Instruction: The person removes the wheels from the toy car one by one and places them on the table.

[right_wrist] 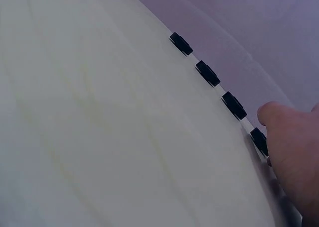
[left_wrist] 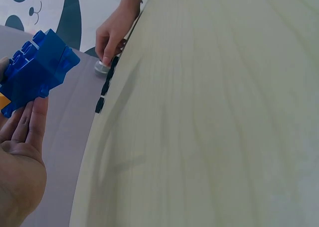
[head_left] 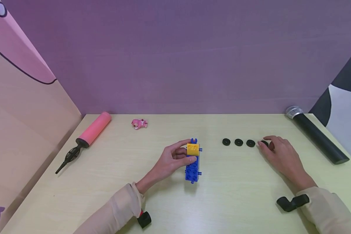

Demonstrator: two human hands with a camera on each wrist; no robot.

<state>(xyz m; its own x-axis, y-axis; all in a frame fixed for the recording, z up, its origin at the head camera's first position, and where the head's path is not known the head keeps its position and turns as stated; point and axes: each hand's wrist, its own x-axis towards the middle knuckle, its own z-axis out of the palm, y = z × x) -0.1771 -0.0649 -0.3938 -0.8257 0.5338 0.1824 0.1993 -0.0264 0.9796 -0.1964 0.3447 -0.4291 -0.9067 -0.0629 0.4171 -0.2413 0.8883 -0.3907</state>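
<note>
My left hand [head_left: 178,156] grips a toy car body [head_left: 192,170] of blue bricks with a yellow brick [head_left: 192,149] in it, thumb on top. Small blue pegs stick out from its side, and a blue hook is at its far end. In the left wrist view the blue body [left_wrist: 42,62] is tilted above the palm. Off to the right, my right hand [head_left: 285,159] has thumb and curled forefinger around a small black toy wheel [head_left: 264,143], partly hidden by them. Further black wheels [head_left: 238,142] lie flat in a row to its left.
A black microphone [head_left: 318,136] lies along the table's right side. On the left is a pink hand pump [head_left: 95,130] with a black nozzle. A small pink bear figure [head_left: 139,123] lies near the back edge, before the purple wall [head_left: 187,58].
</note>
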